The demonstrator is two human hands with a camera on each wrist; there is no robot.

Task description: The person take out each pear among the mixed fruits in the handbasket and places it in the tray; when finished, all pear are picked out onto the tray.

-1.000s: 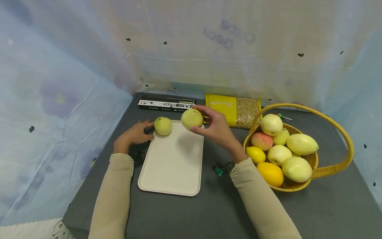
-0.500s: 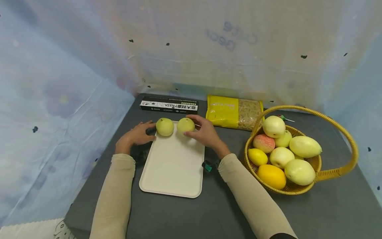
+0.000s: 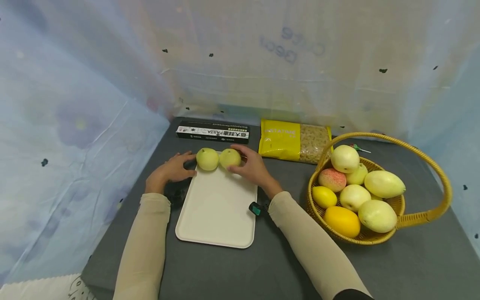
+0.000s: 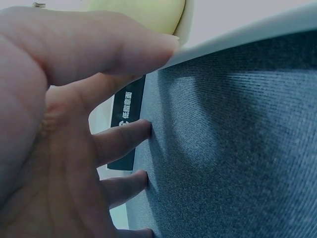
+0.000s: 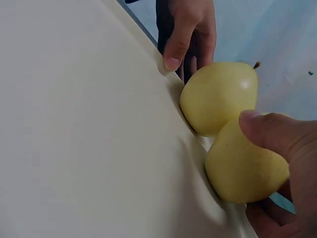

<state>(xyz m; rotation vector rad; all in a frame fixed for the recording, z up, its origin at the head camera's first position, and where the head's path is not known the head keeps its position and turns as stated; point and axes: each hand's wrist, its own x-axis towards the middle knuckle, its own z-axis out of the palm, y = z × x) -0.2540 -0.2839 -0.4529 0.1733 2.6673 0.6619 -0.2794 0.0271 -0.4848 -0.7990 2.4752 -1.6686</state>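
A white tray lies lengthwise on the grey table. Two yellow-green pears sit side by side along its far edge, the left pear at the corner and the right pear touching it. My right hand holds the right pear, thumb in front and fingers behind. With fingers spread, my left hand rests beside the left pear. In the left wrist view its thumb touches the tray's rim while other fingertips meet the table cloth.
A wicker basket of several fruits stands on the right, its tall handle arching over it. Behind the tray are a black pasta box and a yellow pasta bag. Hanging sheets enclose the table.
My right hand has lowered its pear onto the tray's far edge and slid it left against the other pear. The left hand has stayed beside the tray.
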